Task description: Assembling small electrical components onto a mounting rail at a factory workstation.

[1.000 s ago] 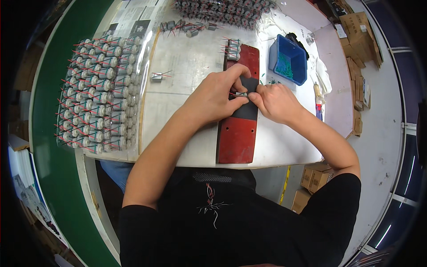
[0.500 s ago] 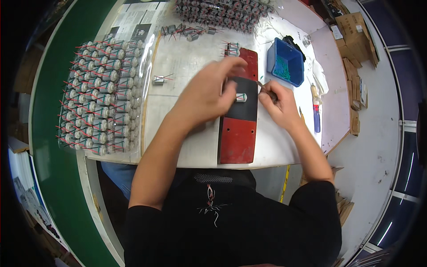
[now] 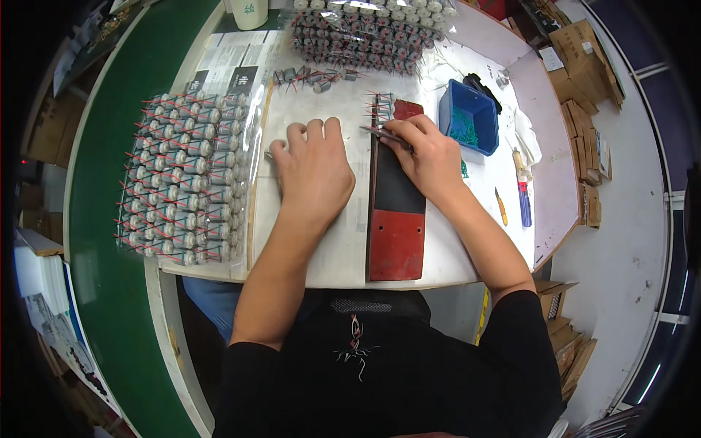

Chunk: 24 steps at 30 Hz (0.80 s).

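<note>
My left hand (image 3: 315, 164) is curled low over the white tabletop. Its thumb and fingers close round a small grey motor (image 3: 269, 155), mostly hidden by the hand. My right hand (image 3: 431, 155) grips thin metal tweezers (image 3: 381, 133), their tips pointing left at a short row of small motors (image 3: 382, 109) with red and teal wires. That row stands along the left edge of a long red block (image 3: 396, 248). A black pad (image 3: 398, 186) covers the block's middle, partly under my right hand.
Trays of wired motors (image 3: 182, 179) fill the left side; more stacked trays (image 3: 358, 36) stand at the back, with loose motors (image 3: 318, 77) before them. At right are a blue bin (image 3: 469, 117) with green bits, a yellow-handled tool (image 3: 501, 206) and a screwdriver (image 3: 524, 201).
My left hand has moved left from the block to the lone motor. My right hand has brought the tweezers left to the row; the motor on the black pad is gone from there. The view has shifted.
</note>
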{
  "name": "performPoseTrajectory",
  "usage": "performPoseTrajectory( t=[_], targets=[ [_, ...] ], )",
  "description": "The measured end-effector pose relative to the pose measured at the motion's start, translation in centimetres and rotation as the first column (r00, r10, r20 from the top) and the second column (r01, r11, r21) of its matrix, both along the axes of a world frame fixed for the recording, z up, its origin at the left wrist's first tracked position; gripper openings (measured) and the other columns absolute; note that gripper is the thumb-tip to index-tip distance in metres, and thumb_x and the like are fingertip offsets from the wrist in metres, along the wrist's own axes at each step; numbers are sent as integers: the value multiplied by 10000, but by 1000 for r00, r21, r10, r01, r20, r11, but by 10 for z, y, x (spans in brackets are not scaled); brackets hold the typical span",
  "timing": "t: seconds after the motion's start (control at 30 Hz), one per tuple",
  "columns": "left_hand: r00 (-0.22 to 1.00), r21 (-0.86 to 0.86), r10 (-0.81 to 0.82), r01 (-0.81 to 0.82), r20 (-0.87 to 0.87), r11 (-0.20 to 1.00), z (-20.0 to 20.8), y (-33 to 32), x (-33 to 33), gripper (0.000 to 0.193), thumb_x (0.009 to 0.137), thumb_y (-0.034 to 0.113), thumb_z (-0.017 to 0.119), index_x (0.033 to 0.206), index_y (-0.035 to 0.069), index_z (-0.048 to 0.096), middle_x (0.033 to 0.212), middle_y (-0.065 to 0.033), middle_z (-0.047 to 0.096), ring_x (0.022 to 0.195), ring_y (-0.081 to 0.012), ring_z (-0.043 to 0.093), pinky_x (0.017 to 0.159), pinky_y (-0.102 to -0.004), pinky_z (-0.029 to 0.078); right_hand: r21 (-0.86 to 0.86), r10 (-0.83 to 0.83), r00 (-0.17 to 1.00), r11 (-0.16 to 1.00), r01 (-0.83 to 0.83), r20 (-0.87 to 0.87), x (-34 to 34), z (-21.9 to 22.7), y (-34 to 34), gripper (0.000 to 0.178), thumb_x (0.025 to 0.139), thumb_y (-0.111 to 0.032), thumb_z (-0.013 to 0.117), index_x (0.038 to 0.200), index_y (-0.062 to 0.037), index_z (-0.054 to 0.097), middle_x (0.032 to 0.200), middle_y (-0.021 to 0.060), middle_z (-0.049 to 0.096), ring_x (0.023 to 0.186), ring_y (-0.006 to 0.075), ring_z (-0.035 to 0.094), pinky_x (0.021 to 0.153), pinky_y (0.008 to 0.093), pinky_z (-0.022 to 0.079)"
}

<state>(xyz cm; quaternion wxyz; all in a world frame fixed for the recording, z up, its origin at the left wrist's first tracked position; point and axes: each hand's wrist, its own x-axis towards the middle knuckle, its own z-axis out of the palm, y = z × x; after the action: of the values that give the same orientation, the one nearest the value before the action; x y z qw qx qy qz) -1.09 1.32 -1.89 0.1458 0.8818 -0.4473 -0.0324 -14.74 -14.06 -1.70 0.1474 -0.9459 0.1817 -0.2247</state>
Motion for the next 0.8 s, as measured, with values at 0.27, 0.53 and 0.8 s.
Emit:
performPoseTrajectory(
  t=[0.27,0.53,0.8],
  targets=[
    [989,-13,89,-91,-116,996,0,9,-2,364,856,52,577,1219,15,574,1180,-184,622,1079,-413,574,933,-542,458,327,-224,972,916,234,-68,-46,35,-21,153,893,-112,796,978,1,737,835,65,709,662,104,605,600,276,488],
    [967,-439,-129,20,-221,898,4,13,11,416,848,11,577,1263,-11,561,1163,-199,630,1080,-440,576,951,-532,475,323,-182,955,912,252,-233,-50,16,-23,188,886,-129,789,992,13,725,854,103,693,692,163,597,661,306,490],
    [996,-79,25,-32,-81,996,-1,34,10,464,860,-18,556,1321,9,523,1156,-199,629,1054,-435,578,916,-502,515,135,-225,904,948,290,-363,-36,3,-8,214,938,-212,706,999,-8,690,968,182,709,868,380,691,760,456,545]
  ],
)
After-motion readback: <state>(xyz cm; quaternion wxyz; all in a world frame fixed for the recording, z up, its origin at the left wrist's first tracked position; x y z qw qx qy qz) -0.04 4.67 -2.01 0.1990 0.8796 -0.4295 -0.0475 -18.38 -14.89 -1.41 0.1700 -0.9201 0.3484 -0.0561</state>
